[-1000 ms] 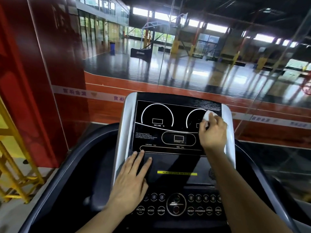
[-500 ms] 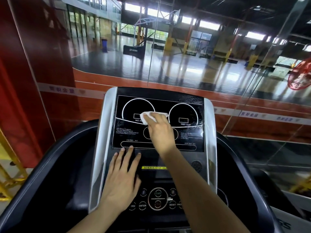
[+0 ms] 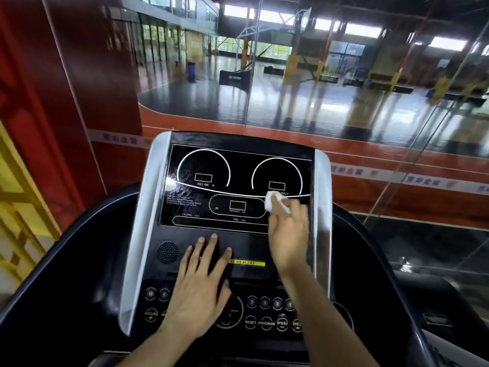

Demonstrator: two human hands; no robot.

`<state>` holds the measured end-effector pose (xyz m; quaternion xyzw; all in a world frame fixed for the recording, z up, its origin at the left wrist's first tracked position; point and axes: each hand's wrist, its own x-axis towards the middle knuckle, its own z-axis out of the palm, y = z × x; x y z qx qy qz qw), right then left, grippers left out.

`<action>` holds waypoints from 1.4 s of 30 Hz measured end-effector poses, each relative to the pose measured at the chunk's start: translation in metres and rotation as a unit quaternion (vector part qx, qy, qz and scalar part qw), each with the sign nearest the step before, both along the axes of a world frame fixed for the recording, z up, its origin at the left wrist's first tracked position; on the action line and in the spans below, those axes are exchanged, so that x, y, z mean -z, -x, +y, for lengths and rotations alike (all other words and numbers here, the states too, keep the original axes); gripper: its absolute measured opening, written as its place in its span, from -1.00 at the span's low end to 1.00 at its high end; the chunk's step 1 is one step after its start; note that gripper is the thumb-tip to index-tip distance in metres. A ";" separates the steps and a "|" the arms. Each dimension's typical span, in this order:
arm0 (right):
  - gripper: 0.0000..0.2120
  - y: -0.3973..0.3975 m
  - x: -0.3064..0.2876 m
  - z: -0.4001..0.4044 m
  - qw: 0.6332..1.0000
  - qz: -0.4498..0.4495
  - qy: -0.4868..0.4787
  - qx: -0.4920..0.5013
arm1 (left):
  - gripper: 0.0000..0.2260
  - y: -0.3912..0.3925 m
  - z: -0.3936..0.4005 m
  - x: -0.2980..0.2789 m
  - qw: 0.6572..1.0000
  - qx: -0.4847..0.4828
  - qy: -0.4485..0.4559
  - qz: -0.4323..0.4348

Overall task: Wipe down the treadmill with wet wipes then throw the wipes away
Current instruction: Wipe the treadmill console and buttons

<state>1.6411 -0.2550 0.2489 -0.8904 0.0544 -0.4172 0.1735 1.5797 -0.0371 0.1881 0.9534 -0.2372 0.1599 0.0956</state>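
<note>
White and crumpled, the small wet wipe (image 3: 274,203) sat pinched under the fingertips of the right hand (image 3: 288,234), pressed against the glossy black display panel (image 3: 238,186) of the treadmill console, just below the right-hand dial (image 3: 277,173) and beside the oval distance readout (image 3: 237,206). The left hand (image 3: 201,284) lay flat with its fingers spread on the dark lower panel above the round button cluster (image 3: 267,311), holding nothing and apparently bracing.

Judging by the streaky wet sheen over the small printed text (image 3: 182,200) on the left of the display, part of the screen had already been wiped. The wiping step looked to be underway and not far along: the silver side rails (image 3: 144,221), the button rows, the curved black handrails (image 3: 79,234) and anything below the console showed no clear sign of moisture, though glare made that hard to judge. Throwing the wipe away was not yet done, and no waste bin near at hand was visible; a blue container (image 3: 191,72) stood far off in the hall behind the glass, and whether it was a bin could not be told.

The running belt was out of view entirely. The left hand covered several buttons and part of the yellow warning strip (image 3: 247,263), whose lettering was too blurred to read. Most of the wipe was hidden under the right fingers.
</note>
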 end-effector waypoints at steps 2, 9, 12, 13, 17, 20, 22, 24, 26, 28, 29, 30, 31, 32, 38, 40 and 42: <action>-0.62 0.011 0.012 0.026 0.998 0.009 0.046 -0.049 | -0.45 0.000 -0.002 0.000 1.000 -0.010 -0.002 0.001; -0.57 0.018 0.011 0.001 0.983 0.028 0.164 -0.082 | -0.44 0.004 -0.007 0.001 0.999 -0.032 -0.008 0.018; -0.62 0.024 0.004 -0.045 0.992 0.021 0.118 -0.036 | -0.43 0.005 -0.010 0.002 0.999 -0.037 0.000 0.027; -0.62 0.025 0.005 -0.053 0.995 0.022 0.093 -0.025 | -0.43 0.007 -0.011 0.000 0.999 -0.038 0.002 0.029; -0.57 0.038 0.024 -0.037 0.995 0.002 0.099 0.011 | -0.40 0.011 -0.013 -0.005 0.998 -0.045 -0.006 0.050; -0.49 0.049 0.043 -0.022 0.998 -0.009 0.067 0.020 | -0.40 0.019 -0.009 -0.011 0.997 -0.046 0.000 0.060; -0.47 0.047 0.045 -0.015 0.998 -0.009 0.058 0.019 | -0.41 0.023 -0.002 -0.008 0.996 -0.055 -0.003 0.066; -0.46 0.039 0.040 0.000 0.997 0.000 0.076 -0.009 | -0.44 0.026 0.009 -0.003 0.994 -0.087 0.002 0.060; -0.40 0.031 0.034 0.024 0.992 0.022 0.114 -0.052 | -0.46 0.027 0.026 0.002 0.989 -0.134 0.026 0.058; -0.34 0.023 0.032 0.054 0.985 0.043 0.144 -0.086 | -0.46 0.028 0.046 0.006 0.983 -0.172 0.047 0.045; -0.33 0.019 0.031 0.068 0.982 0.046 0.153 -0.103 | -0.46 0.029 0.056 0.008 0.981 -0.182 0.048 0.039; -0.33 0.014 0.030 0.082 0.979 0.047 0.159 -0.119 | -0.45 0.030 0.066 0.010 0.981 -0.185 0.048 0.034; -0.34 0.009 0.030 0.094 0.976 0.048 0.166 -0.133 | -0.45 0.030 0.075 0.012 0.981 -0.184 0.050 0.033; -0.35 0.005 0.029 0.105 0.973 0.049 0.173 -0.143 | -0.45 0.031 0.084 0.015 0.981 -0.183 0.057 0.035; -0.34 -0.015 0.022 0.173 0.958 0.070 0.191 -0.201 | -0.41 0.037 0.113 0.022 0.986 -0.126 0.097 0.052; -0.33 -0.020 0.021 0.182 0.955 0.062 0.203 -0.207 | -0.41 0.037 0.115 0.019 0.986 -0.112 0.114 0.055; -0.31 -0.026 0.017 0.182 0.953 0.061 0.213 -0.205 | -0.40 0.038 0.116 0.016 0.985 -0.105 0.123 0.064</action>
